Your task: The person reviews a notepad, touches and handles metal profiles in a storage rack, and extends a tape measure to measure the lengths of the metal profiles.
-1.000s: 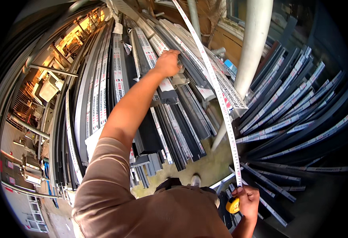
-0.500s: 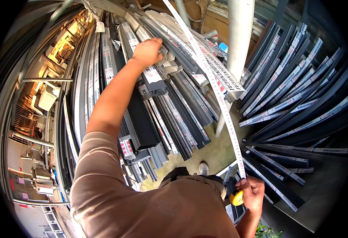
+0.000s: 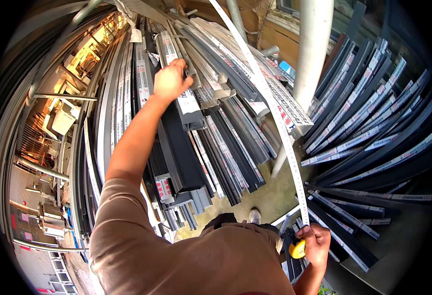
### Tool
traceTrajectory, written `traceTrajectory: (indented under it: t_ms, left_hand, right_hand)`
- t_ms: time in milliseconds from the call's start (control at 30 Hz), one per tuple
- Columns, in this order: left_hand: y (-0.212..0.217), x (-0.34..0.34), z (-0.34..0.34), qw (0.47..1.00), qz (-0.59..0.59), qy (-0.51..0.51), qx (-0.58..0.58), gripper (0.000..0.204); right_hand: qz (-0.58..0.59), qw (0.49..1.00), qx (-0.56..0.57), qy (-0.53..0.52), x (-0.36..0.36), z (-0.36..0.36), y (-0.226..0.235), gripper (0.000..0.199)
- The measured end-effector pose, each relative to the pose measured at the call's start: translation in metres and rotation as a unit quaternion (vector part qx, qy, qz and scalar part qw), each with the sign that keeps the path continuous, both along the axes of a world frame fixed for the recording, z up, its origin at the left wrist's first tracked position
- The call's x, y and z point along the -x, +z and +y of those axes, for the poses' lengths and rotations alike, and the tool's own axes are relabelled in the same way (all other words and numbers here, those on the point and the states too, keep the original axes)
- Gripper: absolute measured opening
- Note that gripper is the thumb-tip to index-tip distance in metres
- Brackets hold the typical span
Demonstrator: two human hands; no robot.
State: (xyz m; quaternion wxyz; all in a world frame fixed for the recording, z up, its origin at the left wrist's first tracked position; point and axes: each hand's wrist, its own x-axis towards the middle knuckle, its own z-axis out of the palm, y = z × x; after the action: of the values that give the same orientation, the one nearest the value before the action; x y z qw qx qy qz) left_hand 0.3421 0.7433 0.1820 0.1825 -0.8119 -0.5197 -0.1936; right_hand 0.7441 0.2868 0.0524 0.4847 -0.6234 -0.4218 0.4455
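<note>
My right hand [image 3: 317, 244] is closed around a yellow tape measure [image 3: 298, 249] at the lower right. Its white blade [image 3: 281, 115] runs out far up past the top of the view, crossing in front of the stacked bars. My left hand [image 3: 169, 81] lies over a dark metal profile [image 3: 192, 111] with a white printed film, fingers curled over it and thumb to the right side. Part of the grip is hidden behind the hand. Just right of it sit open-ended channel profiles [image 3: 217, 93]. A wide black profile [image 3: 179, 162] lies below.
More dark film-striped profiles [image 3: 368, 108] fan out on the right. A white upright pole [image 3: 314, 49] stands between the stacks. Thin metal rails [image 3: 66, 97] cross on the left, with a cluttered workshop area beyond. My shoe [image 3: 255, 215] shows on the floor.
My left hand has shifted left and slightly down, off the channel profile ends onto the filmed dark profile. The right hand still holds the tape measure. The whole view has shifted slightly.
</note>
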Motion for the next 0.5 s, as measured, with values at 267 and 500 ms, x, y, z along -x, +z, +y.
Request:
traceTrajectory:
  t_ms: [267, 500]
  left_hand:
    - [-0.0093, -0.0051, -0.0072, 0.998, -0.029, 0.048, -0.017, 0.037]
    - [-0.0050, -0.0008, -0.0058, 1.000, -0.019, 0.009, -0.002, 0.034]
  right_hand:
    - [-0.023, 1.000, -0.014, -0.003, 0.0036, 0.0067, -0.0013, 0.036]
    - [-0.035, 0.999, -0.028, -0.002, 0.0013, -0.0003, -0.0048, 0.036]
